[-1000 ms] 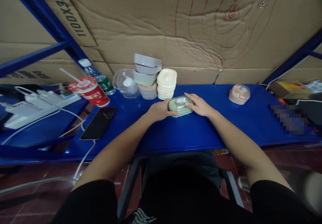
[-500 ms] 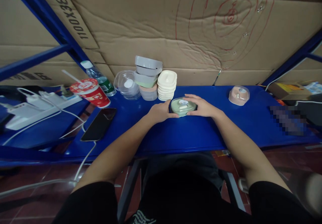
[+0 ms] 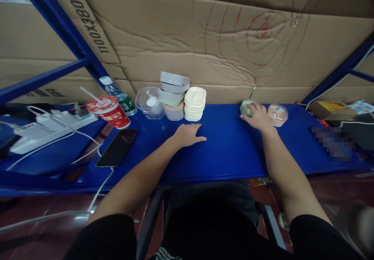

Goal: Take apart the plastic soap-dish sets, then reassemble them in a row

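Note:
My right hand (image 3: 258, 116) lies on a small green lidded box (image 3: 245, 108) at the back right of the blue table (image 3: 222, 151), fingers curled over it. The box sits just left of a pink lidded box (image 3: 278, 114). My left hand (image 3: 188, 134) rests flat on the table near the middle, fingers stretched out and holding nothing. It is just in front of a stack of cream trays (image 3: 194, 103).
Stacked grey, green and pink box bases (image 3: 173, 94) and clear lids (image 3: 149, 101) stand at the back. A red cup with straw (image 3: 108, 111), a water bottle (image 3: 118, 95), a phone (image 3: 116, 147) and a power strip with cables (image 3: 49, 127) lie at the left. Cardboard lines the wall.
My right hand carried the green box from the table's middle to the back right, beside the pink box. My left hand let go of it and now lies flat.

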Demonstrator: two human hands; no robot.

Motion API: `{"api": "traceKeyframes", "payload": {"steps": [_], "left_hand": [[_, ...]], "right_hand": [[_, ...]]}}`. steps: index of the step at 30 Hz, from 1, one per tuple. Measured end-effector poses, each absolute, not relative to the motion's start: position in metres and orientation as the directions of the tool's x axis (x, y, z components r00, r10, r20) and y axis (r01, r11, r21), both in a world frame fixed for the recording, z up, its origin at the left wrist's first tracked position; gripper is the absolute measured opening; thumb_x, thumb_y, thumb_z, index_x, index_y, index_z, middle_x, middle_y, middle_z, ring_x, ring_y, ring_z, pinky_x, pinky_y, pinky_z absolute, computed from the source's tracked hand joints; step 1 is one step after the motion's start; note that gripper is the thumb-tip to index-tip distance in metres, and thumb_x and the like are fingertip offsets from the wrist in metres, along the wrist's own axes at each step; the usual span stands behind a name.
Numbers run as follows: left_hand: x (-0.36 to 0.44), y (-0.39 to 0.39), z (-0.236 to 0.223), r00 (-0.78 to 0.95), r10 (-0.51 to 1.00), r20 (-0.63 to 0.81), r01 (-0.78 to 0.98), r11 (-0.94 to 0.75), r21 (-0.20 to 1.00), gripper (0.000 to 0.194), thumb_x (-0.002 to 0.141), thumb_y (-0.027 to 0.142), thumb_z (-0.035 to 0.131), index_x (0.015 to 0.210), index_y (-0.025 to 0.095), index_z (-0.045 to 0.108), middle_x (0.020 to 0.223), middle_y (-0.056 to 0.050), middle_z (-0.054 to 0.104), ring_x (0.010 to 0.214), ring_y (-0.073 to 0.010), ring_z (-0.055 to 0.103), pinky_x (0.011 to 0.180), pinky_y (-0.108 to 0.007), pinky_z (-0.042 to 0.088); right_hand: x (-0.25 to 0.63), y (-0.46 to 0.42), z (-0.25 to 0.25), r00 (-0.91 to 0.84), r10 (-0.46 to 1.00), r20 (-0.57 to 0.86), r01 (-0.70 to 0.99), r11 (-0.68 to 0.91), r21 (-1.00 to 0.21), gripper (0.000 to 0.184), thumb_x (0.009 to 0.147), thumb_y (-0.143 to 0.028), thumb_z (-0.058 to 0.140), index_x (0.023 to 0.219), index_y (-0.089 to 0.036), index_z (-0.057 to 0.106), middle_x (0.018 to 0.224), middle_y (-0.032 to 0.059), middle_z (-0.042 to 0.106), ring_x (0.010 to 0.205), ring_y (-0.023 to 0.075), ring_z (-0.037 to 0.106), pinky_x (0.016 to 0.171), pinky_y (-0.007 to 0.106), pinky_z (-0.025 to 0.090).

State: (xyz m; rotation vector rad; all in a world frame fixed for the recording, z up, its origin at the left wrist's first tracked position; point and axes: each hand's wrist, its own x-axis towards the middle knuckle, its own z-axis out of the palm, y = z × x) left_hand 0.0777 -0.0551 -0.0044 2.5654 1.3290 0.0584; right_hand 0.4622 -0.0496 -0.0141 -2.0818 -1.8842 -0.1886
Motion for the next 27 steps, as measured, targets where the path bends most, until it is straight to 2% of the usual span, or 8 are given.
{"api": "traceKeyframes", "payload": {"steps": [3,7,10,13,15,18,22,27], "left_hand": [[0.077,-0.055,-0.003,0.596,0.798,-0.093,0.791,-0.563,0.239,0.083,0.097,0.068,0.061,0.157,0.011,0.055,0.128,-0.018,0.076,0.119,-0.0370,0.072,0.099,-0.044,0.050],[0.076,-0.055,0.001,0.611,0.786,-0.097,0.780,-0.577,0.241,0.082,0.099,0.066,0.060,0.160,0.011,0.052,0.131,-0.017,0.075,0.120,-0.0346,0.071,0.099,-0.042,0.050],[0.074,-0.054,0.001,0.621,0.781,-0.065,0.761,-0.580,0.291,0.077,0.099,0.062,0.064,0.157,0.012,0.055,0.125,-0.013,0.077,0.115,-0.0312,0.073,0.094,-0.038,0.052],[0.072,-0.049,-0.001,0.574,0.819,0.022,0.756,-0.540,0.370,0.068,0.099,0.057,0.068,0.154,0.018,0.058,0.113,-0.006,0.079,0.107,-0.0270,0.074,0.088,-0.035,0.053],[0.071,-0.045,-0.002,0.503,0.854,0.138,0.758,-0.511,0.406,0.065,0.099,0.051,0.069,0.155,0.020,0.056,0.109,-0.004,0.079,0.103,-0.0253,0.075,0.086,-0.035,0.054],[0.073,-0.037,-0.001,0.362,0.875,0.323,0.767,-0.476,0.430,0.064,0.100,0.042,0.069,0.158,0.021,0.051,0.107,-0.002,0.079,0.100,-0.0242,0.076,0.086,-0.035,0.055],[0.080,-0.023,0.003,0.258,0.864,0.431,0.779,-0.450,0.436,0.066,0.101,0.035,0.068,0.161,0.020,0.046,0.102,-0.003,0.080,0.105,-0.0262,0.075,0.087,-0.035,0.056],[0.081,-0.011,-0.002,0.272,0.810,0.520,0.780,-0.502,0.375,0.048,0.103,0.028,0.065,0.149,0.015,0.058,0.094,-0.007,0.080,0.115,-0.0288,0.073,0.096,-0.039,0.056]], "right_hand": [[0.462,-0.045,-0.021,0.127,0.953,0.274,0.987,-0.095,-0.128,0.076,0.095,-0.066,0.058,0.158,-0.025,0.054,0.171,0.0194,0.044,0.154,0.0524,0.036,0.122,0.084,0.014],[0.468,-0.042,-0.027,0.187,0.942,0.278,0.981,-0.167,-0.094,0.073,0.099,-0.060,0.053,0.160,-0.020,0.051,0.172,0.0203,0.042,0.155,0.0490,0.035,0.123,0.076,0.021],[0.473,-0.041,-0.028,0.217,0.931,0.294,0.976,-0.200,-0.089,0.074,0.099,-0.060,0.053,0.159,-0.017,0.051,0.170,0.0228,0.042,0.155,0.0489,0.033,0.122,0.076,0.021],[0.474,-0.041,-0.028,0.261,0.908,0.329,0.965,-0.243,-0.096,0.079,0.097,-0.062,0.056,0.159,-0.013,0.051,0.170,0.0260,0.041,0.156,0.0511,0.029,0.121,0.079,0.016],[0.469,-0.040,-0.028,0.276,0.893,0.356,0.961,-0.253,-0.111,0.084,0.096,-0.063,0.057,0.160,-0.011,0.049,0.170,0.0278,0.039,0.157,0.0522,0.027,0.122,0.078,0.017],[0.452,-0.040,-0.028,0.212,0.904,0.372,0.975,-0.169,-0.143,0.086,0.097,-0.064,0.056,0.162,-0.010,0.046,0.170,0.0279,0.039,0.158,0.0509,0.029,0.124,0.072,0.022],[0.416,-0.044,-0.033,0.011,0.940,0.342,0.986,0.046,-0.158,0.084,0.096,-0.064,0.059,0.161,-0.013,0.051,0.170,0.0255,0.042,0.158,0.0495,0.034,0.126,0.067,0.028],[0.389,-0.052,-0.039,-0.199,0.933,0.299,0.964,0.242,-0.113,0.081,0.097,-0.068,0.058,0.163,-0.021,0.049,0.174,0.0197,0.038,0.162,0.0490,0.029,0.128,0.070,0.023]]}}
